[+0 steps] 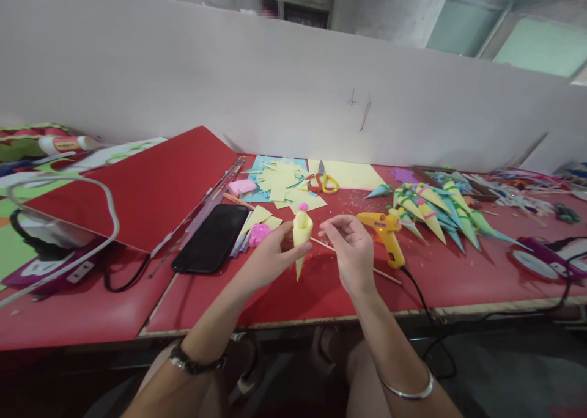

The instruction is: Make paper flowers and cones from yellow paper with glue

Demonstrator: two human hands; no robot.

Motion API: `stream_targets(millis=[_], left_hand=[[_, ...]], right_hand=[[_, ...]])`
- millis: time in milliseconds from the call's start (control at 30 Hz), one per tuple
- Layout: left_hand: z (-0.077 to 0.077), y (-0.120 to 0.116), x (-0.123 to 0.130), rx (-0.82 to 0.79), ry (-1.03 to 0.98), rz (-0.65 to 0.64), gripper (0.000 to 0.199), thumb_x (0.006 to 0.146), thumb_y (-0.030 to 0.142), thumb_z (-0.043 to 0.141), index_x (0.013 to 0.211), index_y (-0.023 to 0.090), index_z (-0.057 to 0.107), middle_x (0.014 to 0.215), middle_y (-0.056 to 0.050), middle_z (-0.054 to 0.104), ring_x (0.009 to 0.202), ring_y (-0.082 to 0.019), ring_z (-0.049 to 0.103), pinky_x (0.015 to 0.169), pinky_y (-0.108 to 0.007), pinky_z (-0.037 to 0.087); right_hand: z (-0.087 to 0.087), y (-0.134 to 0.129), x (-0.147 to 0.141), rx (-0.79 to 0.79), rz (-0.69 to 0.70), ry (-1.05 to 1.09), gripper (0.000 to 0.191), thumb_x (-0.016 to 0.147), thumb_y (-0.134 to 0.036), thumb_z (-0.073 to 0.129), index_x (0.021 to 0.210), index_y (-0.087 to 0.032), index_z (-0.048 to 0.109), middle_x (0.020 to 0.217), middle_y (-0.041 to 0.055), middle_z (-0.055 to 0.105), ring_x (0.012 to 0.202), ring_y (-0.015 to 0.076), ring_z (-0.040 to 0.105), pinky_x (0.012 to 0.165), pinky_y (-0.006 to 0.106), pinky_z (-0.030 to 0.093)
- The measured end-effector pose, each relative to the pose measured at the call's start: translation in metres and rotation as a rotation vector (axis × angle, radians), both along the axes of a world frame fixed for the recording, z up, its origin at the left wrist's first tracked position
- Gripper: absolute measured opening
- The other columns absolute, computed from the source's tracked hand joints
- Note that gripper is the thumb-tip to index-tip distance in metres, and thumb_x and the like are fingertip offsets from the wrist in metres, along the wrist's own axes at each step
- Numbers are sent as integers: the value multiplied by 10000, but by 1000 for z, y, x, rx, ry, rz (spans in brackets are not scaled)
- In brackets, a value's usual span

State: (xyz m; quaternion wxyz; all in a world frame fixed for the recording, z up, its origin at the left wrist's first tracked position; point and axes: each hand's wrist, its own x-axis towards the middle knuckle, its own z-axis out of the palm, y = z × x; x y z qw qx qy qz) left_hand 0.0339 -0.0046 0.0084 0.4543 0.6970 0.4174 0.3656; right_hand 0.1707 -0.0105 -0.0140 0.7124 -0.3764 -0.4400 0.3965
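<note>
My left hand [274,250] pinches a pale yellow paper cone [301,238], point down, above the red table. A small pink ball [303,207] shows at the cone's upper rim. Just right of the cone is my right hand [351,244], raised, its thumb and fingertips pressed together; whatever lies between them is too small to make out. Below the hands a thin wooden stick [387,276] rests on the table. A yellow hot glue gun [387,234] lies right of my right hand, its cord running off the front edge.
Finished-looking paper cones [431,210] in yellow and blue are heaped at the right. Behind the hands lie scissors [323,179] and paper scraps [277,179]. A black phone [211,239] and a red folder [151,186] are at the left. A white partition [284,94] stands behind the table.
</note>
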Motion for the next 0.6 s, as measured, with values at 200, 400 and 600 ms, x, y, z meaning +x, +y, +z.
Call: stream_targets(millis=[200, 400, 600], left_hand=[[-1, 0, 0, -4, -22, -10, 209, 752, 285, 533, 913, 159, 493, 770, 28, 498, 705, -119, 483, 638, -230, 407], [-1, 1, 0, -4, -22, -3, 206, 747, 294, 548, 890, 157, 491, 734, 38, 468, 656, -107, 463, 599, -220, 399], [-2, 0, 0, 3, -43, -19, 230, 749, 285, 540, 937, 160, 499, 807, 14, 515, 748, -126, 498, 670, -230, 416]], right_hand=[[1, -2, -1, -27, 29, -20, 133, 760, -293, 599, 818, -176, 622, 768, 25, 692, 705, 150, 665, 668, 283, 530], [1, -2, 1, -3, -52, -91, 105, 716, -262, 644, 725, -177, 584, 629, -28, 621, 542, 92, 596, 545, 216, 499], [1, -2, 0, -11, 25, -39, 150, 766, -293, 588, 849, -174, 624, 781, 30, 686, 696, 144, 659, 660, 285, 533]])
